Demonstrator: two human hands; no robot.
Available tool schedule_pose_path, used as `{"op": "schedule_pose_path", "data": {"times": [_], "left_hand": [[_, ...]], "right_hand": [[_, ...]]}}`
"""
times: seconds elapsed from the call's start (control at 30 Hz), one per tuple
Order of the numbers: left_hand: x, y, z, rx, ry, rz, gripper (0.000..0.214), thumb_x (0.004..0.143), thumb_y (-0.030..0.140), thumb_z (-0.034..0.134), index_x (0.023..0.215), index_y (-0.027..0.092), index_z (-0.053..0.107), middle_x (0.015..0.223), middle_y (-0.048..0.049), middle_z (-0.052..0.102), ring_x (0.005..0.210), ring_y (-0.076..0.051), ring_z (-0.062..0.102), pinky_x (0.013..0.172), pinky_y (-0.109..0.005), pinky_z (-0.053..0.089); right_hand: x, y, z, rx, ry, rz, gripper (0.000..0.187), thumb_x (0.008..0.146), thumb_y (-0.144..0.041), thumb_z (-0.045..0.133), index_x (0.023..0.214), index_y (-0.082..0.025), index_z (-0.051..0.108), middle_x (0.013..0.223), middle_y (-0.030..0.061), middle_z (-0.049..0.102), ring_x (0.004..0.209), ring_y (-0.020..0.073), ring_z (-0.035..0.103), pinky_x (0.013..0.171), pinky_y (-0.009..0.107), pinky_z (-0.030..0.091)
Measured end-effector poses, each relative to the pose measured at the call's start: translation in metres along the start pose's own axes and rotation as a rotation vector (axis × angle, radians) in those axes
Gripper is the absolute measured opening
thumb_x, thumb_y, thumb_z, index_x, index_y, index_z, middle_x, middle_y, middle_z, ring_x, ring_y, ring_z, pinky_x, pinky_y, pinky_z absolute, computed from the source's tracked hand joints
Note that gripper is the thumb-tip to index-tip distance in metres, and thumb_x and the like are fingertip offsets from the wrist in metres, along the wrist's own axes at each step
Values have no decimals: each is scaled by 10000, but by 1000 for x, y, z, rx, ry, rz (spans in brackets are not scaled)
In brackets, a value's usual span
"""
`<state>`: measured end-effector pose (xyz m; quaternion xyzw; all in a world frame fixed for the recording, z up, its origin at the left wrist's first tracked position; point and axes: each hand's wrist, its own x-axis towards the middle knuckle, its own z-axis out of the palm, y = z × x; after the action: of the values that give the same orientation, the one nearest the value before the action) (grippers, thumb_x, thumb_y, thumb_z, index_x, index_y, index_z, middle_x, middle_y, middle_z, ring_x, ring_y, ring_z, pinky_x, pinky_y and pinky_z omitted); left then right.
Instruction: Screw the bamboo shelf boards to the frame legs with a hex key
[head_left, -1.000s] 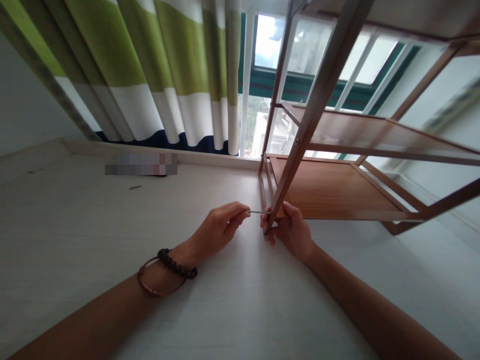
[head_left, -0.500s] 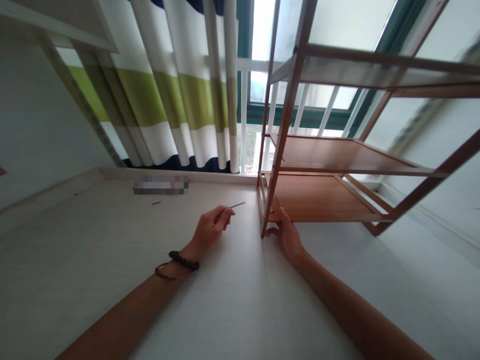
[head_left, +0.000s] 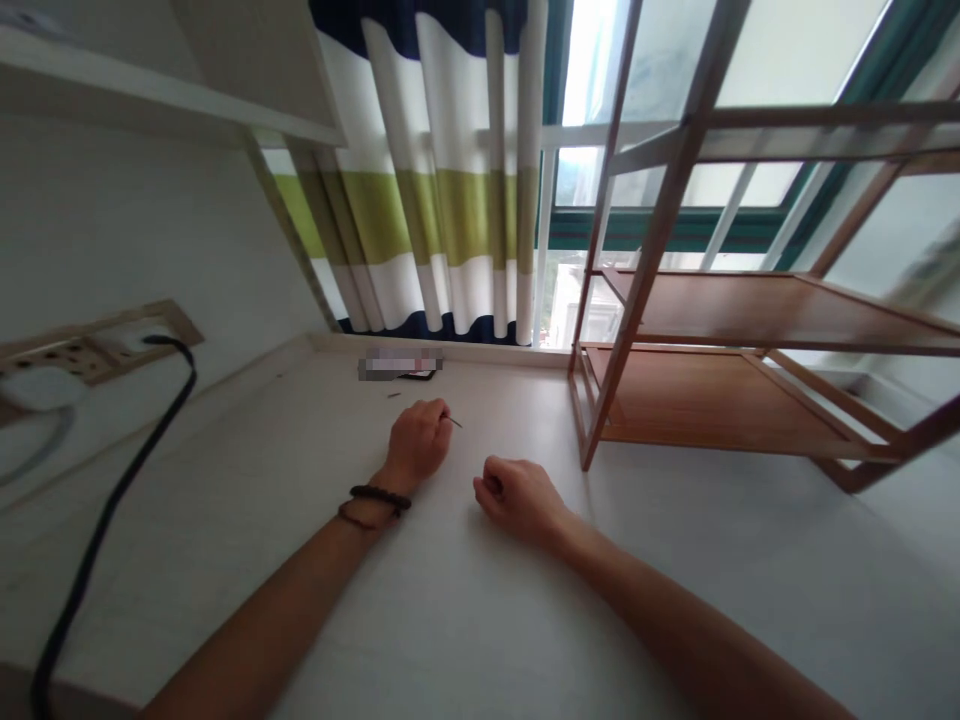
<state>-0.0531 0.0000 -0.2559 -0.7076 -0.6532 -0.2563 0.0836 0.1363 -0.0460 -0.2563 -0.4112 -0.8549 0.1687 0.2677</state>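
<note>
My left hand (head_left: 420, 440), with dark bracelets at the wrist, is closed over the white tabletop (head_left: 480, 620). Its fingers pinch a thin dark rod (head_left: 456, 422), whose tip points right and slightly towards me. To the right, my right hand (head_left: 521, 500) is curled into a loose fist near the tabletop. Whatever its fingers hold, if anything, is hidden. A brown wooden shelf rack (head_left: 697, 395) stands upright at the right, apart from both hands. Beyond my left hand lies a small brown stick (head_left: 394, 395).
A blurred-out flat item (head_left: 397, 364) lies by the back ledge. At the left, a wall socket strip (head_left: 97, 345) has a white plug and a black cable (head_left: 135, 480) running down over the tabletop. A striped curtain (head_left: 450, 210) hangs at the window.
My right hand has let go of the rack's lower edge, moved left and curled closed. The rod's tip has swung downward. The view has turned left, bringing the sockets into sight.
</note>
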Motion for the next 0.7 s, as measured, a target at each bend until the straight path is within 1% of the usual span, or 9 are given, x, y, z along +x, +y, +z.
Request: {"op": "schedule_pose_path", "data": {"times": [0.07, 0.13, 0.2, 0.23, 0.3, 0.37, 0.47, 0.57, 0.7], "left_hand": [[8, -23, -5, 128, 7, -39, 269, 808, 309, 337, 708, 180, 550, 760, -74, 613, 796, -218, 538, 724, -320, 377], [17, -49, -10, 172, 23, -120, 360, 817, 365, 322, 611, 176, 546, 725, -92, 621, 765, -233, 545, 685, -329, 371], [26, -74, -11, 197, 35, -198, 390, 806, 386, 341, 542, 177, 538, 658, -84, 618, 699, -222, 551, 639, -316, 367], [30, -84, -11, 200, 38, -220, 367, 793, 381, 366, 546, 178, 546, 648, -72, 619, 678, -211, 553, 628, -305, 366], [37, -98, -7, 199, 47, -239, 267, 760, 352, 419, 646, 182, 590, 665, -46, 625, 669, -190, 558, 629, -287, 369], [43, -103, 0, 200, 58, -240, 228, 738, 311, 443, 824, 185, 612, 707, -32, 628, 693, -185, 564, 658, -284, 375], [52, -102, 9, 210, 54, -229, 343, 733, 259, 433, 1034, 200, 586, 725, -36, 626, 732, -203, 570, 709, -311, 375], [60, -101, 14, 237, 17, -207, 415, 759, 271, 408, 1141, 213, 558, 752, -58, 642, 770, -227, 577, 736, -340, 375], [65, -102, 17, 316, -61, -207, 475, 803, 353, 353, 1224, 196, 509, 812, -92, 663, 816, -246, 583, 758, -361, 379]], "right_hand": [[24, -5, 10, -164, -38, 14, 192, 806, -283, 406, 684, -182, 515, 646, 5, 587, 549, 104, 466, 532, 235, 239], [44, -5, 18, -270, -74, 74, 212, 815, -297, 385, 744, -188, 552, 724, 37, 638, 600, 136, 532, 543, 244, 258], [57, -3, 22, -334, -98, 127, 243, 825, -309, 361, 780, -190, 568, 766, 58, 657, 632, 162, 569, 552, 252, 280], [61, -1, 24, -356, -105, 140, 262, 832, -316, 347, 787, -190, 572, 770, 62, 660, 637, 170, 580, 556, 257, 289], [68, 1, 26, -385, -111, 151, 300, 844, -330, 320, 785, -192, 579, 758, 66, 663, 637, 182, 592, 559, 266, 303], [74, 3, 28, -407, -109, 164, 321, 848, -338, 309, 776, -193, 586, 746, 67, 663, 642, 194, 600, 561, 272, 310], [84, 6, 30, -421, -107, 193, 324, 847, -344, 314, 774, -195, 593, 735, 64, 661, 650, 202, 605, 560, 275, 311], [89, 8, 31, -406, -117, 201, 320, 847, -353, 320, 769, -199, 589, 725, 55, 660, 640, 191, 602, 553, 269, 299], [88, 7, 30, -380, -137, 184, 308, 845, -345, 321, 754, -197, 576, 724, 49, 661, 620, 169, 591, 546, 264, 274]]}}
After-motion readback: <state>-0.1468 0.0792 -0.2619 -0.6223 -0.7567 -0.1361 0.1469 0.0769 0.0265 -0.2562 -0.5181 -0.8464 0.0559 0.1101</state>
